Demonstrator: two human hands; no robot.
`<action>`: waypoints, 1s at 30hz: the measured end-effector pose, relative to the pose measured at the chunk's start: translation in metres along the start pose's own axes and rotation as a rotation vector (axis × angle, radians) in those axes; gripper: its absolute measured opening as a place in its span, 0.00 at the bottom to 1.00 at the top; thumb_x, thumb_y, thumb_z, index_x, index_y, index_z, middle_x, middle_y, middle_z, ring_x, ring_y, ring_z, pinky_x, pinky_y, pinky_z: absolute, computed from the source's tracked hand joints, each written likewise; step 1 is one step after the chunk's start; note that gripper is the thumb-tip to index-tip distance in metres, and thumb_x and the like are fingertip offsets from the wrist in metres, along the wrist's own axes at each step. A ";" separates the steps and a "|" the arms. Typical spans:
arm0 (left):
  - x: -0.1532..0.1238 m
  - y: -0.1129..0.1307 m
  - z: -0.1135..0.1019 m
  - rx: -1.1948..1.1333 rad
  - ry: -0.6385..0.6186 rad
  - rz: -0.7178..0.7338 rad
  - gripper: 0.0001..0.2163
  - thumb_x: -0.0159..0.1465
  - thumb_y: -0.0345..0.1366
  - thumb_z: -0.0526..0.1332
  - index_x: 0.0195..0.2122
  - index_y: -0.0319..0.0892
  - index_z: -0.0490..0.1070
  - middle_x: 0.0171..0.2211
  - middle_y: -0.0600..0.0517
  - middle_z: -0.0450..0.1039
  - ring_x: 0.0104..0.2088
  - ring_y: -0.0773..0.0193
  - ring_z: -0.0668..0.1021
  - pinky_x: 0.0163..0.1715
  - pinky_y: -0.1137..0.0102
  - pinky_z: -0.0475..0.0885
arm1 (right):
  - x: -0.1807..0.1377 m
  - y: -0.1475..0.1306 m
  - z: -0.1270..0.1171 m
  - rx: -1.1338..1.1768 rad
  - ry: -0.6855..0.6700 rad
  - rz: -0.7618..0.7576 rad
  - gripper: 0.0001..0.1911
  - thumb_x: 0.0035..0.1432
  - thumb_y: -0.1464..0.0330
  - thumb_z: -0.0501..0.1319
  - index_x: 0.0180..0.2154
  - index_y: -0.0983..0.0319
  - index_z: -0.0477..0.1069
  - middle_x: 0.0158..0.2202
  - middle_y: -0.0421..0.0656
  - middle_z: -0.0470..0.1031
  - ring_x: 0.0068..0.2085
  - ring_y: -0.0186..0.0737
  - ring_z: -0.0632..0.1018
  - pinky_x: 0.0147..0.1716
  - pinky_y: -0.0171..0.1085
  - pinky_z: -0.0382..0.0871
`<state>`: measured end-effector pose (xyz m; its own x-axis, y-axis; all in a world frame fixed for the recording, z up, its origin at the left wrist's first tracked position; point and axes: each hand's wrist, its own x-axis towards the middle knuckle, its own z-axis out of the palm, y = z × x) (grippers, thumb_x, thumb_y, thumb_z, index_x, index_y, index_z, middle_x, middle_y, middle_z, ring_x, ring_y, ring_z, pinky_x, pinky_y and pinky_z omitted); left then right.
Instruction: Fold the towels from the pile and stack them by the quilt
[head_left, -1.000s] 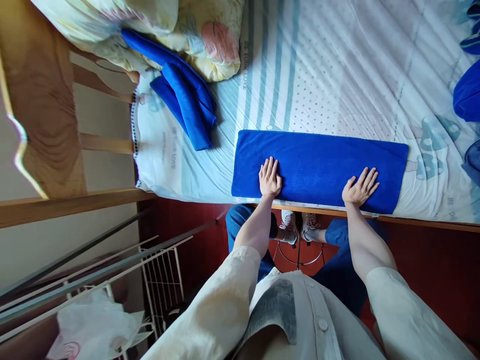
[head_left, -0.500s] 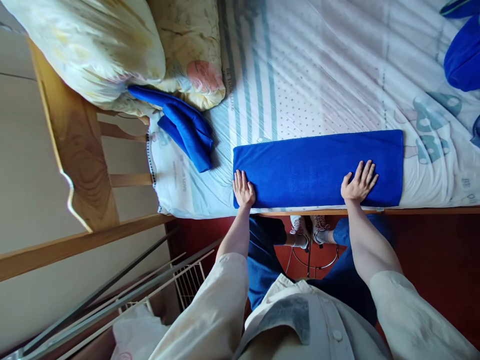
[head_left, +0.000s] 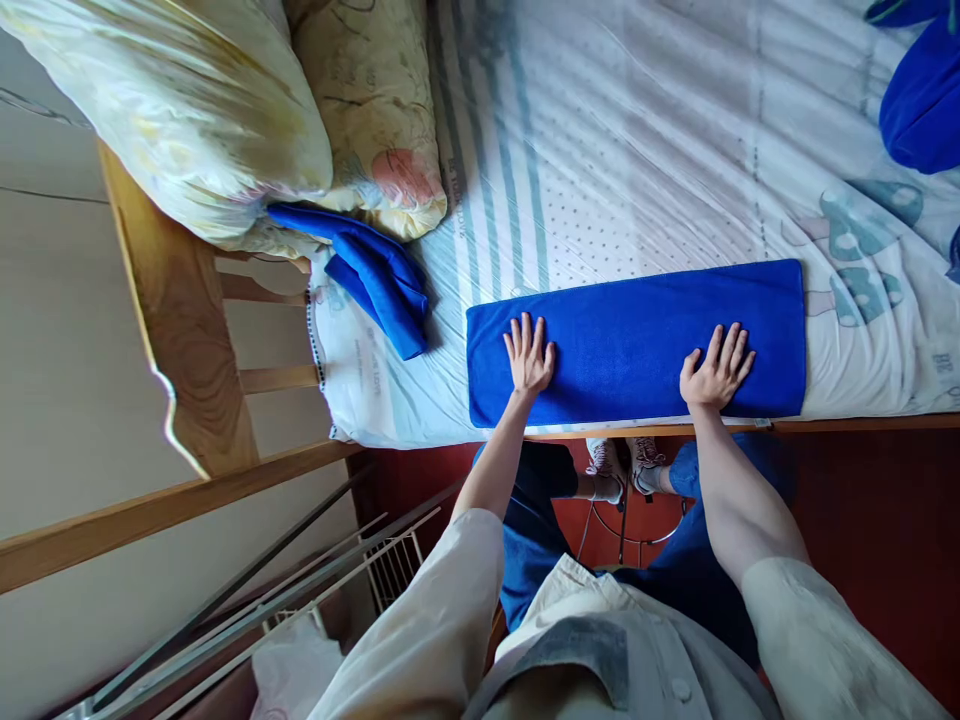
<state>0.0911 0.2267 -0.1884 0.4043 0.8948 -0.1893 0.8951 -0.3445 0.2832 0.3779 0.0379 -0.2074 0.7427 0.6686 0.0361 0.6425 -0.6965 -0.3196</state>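
Cloth point(head_left: 622, 350) lies flat; remotely, I watch the left hand point(head_left: 529, 362) shift inward from the cloth's edge, right hand point(head_left: 714, 377) staying put (smoothing continues, I judge); fingers point(head_left: 526, 334) spread apart.

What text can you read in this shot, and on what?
"BE", probably, with the rest blurred: vertical upper print on the bed sheet.
Too blurred: left sheet print and far-right sheet print.
Too small: pale tag below the flat blue cloth.
Too faint: marks on the white bag.
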 end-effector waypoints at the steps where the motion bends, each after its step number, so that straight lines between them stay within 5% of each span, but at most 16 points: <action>1: 0.008 -0.006 -0.002 0.016 0.030 -0.067 0.31 0.76 0.48 0.47 0.77 0.40 0.53 0.79 0.42 0.43 0.79 0.49 0.40 0.77 0.43 0.38 | 0.000 0.000 0.000 0.001 -0.002 -0.001 0.34 0.69 0.64 0.49 0.72 0.69 0.61 0.75 0.62 0.58 0.77 0.60 0.58 0.72 0.68 0.50; 7: 0.042 -0.062 -0.024 0.006 0.131 -0.319 0.32 0.77 0.45 0.45 0.78 0.33 0.48 0.79 0.38 0.40 0.79 0.52 0.44 0.78 0.50 0.42 | -0.001 -0.001 -0.001 -0.010 -0.010 -0.006 0.34 0.69 0.64 0.50 0.72 0.69 0.61 0.75 0.62 0.58 0.77 0.60 0.58 0.72 0.68 0.51; 10: 0.057 -0.068 -0.034 -0.025 0.119 -0.410 0.32 0.76 0.42 0.45 0.77 0.29 0.48 0.79 0.35 0.41 0.79 0.51 0.45 0.77 0.48 0.42 | -0.002 -0.001 0.000 -0.028 -0.005 -0.004 0.34 0.70 0.64 0.49 0.73 0.68 0.61 0.75 0.61 0.58 0.77 0.59 0.58 0.73 0.67 0.51; 13: 0.053 -0.042 -0.029 -0.037 0.152 -0.387 0.32 0.75 0.41 0.46 0.77 0.27 0.49 0.78 0.33 0.40 0.79 0.48 0.42 0.77 0.45 0.38 | -0.002 -0.001 0.001 -0.035 -0.006 -0.002 0.34 0.70 0.64 0.48 0.73 0.68 0.61 0.75 0.60 0.58 0.77 0.58 0.58 0.73 0.67 0.50; 18: -0.008 0.038 0.016 -0.114 0.093 0.036 0.30 0.74 0.41 0.48 0.76 0.36 0.56 0.79 0.40 0.44 0.79 0.51 0.43 0.77 0.46 0.43 | -0.002 -0.001 0.001 -0.020 -0.018 0.014 0.34 0.70 0.64 0.48 0.73 0.67 0.61 0.75 0.59 0.58 0.77 0.58 0.56 0.74 0.66 0.50; 20: -0.029 0.059 0.032 -0.121 0.076 0.090 0.29 0.74 0.39 0.48 0.75 0.38 0.60 0.78 0.41 0.49 0.79 0.52 0.46 0.77 0.47 0.43 | -0.002 -0.001 0.000 -0.013 -0.023 0.021 0.34 0.70 0.64 0.48 0.73 0.67 0.61 0.76 0.59 0.57 0.77 0.57 0.56 0.74 0.66 0.49; 30: -0.031 0.062 0.044 -0.249 0.105 0.043 0.31 0.67 0.36 0.54 0.72 0.39 0.66 0.75 0.44 0.57 0.78 0.50 0.54 0.78 0.49 0.44 | -0.001 -0.003 -0.010 -0.068 -0.078 0.040 0.34 0.73 0.63 0.43 0.74 0.67 0.59 0.76 0.58 0.56 0.78 0.55 0.56 0.74 0.66 0.50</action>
<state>0.1421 0.1648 -0.2061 0.4076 0.9099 -0.0772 0.7982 -0.3140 0.5140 0.3774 0.0366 -0.1972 0.7529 0.6562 -0.0496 0.6259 -0.7374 -0.2540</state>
